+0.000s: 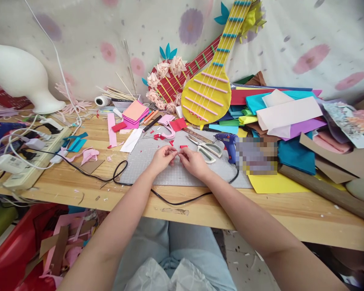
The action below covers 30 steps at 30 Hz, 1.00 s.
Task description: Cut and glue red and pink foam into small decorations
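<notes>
Above the grey cutting mat (pixel 139 165), my left hand (pixel 164 159) and my right hand (pixel 194 161) meet with fingertips pinched together. Whatever sits between them is too small to make out. Just beyond the fingers lie small red scraps (pixel 171 143) and a curved pink strip (pixel 169 131). Scissors (pixel 206 150) with pale handles rest to the right of my right hand, beside a ruler (pixel 197 134). A blue glue gun (pixel 229 145) stands at the mat's right edge.
Two handmade paper instruments, one yellow (pixel 206 95) and one red (pixel 171 87), lean at the back. Stacked coloured sheets (pixel 291 113) fill the right side. A black cable (pixel 176 203) loops across the front. At left are a power strip (pixel 36 161) and a white mannequin head (pixel 21 76).
</notes>
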{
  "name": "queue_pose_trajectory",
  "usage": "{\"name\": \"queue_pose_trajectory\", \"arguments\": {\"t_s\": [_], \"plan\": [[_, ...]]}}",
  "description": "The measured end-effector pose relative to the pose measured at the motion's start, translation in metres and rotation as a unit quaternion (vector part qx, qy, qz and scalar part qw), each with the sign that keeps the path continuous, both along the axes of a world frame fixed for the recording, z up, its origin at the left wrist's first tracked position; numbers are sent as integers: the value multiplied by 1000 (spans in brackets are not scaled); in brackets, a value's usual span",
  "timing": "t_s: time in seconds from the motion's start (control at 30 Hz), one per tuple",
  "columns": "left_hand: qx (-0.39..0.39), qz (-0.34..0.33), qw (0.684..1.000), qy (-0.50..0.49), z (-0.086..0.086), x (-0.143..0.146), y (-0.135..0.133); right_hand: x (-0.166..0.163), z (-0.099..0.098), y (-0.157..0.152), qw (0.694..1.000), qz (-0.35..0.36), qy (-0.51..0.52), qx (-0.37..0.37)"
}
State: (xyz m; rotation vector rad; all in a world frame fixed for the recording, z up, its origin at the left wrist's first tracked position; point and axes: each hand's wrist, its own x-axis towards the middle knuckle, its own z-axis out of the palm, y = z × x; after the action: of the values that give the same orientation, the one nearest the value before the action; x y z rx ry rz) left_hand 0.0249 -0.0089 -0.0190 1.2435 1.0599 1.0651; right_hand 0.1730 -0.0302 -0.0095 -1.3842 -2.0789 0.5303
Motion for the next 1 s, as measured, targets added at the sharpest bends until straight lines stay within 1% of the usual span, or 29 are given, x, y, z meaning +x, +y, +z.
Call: {"name": "queue_pose_trajectory", "arguments": {"t_s": [0.1,0.2,0.37,0.43,0.53,0.6,0.7,0.77,0.8,0.87,1.0], "plan": [[17,21,1000,3,1,-1,-1,1,1,0,1000,-3,11,-11],[27,23,999,-2,2,-1,-2,1,1,0,1000,0,19,-13],[28,58,997,-45,5,-1,-2,-1,1,0,1000,-2,24,-19],[24,63,997,-35,3,-1,0,-2,0,0,999,3,26,-20],[40,70,996,37,-2,-1,2,-4,-1,0,999,8,30,-28],[80,75,986,127,-4,-1,2,-5,-2,1,999,5,41,-35],[171,53,946,270,-2,1,-2,-5,-4,2,996,-19,77,-44],[210,45,924,317,1,3,-5,-4,-4,4,992,-35,107,-56],[212,55,920,324,2,4,-5,-4,-4,4,990,-39,119,-62],[192,94,927,310,2,3,-4,-3,-4,4,987,-36,137,-72],[120,173,951,228,-5,-3,5,-3,-5,5,985,-31,155,-72]]}}
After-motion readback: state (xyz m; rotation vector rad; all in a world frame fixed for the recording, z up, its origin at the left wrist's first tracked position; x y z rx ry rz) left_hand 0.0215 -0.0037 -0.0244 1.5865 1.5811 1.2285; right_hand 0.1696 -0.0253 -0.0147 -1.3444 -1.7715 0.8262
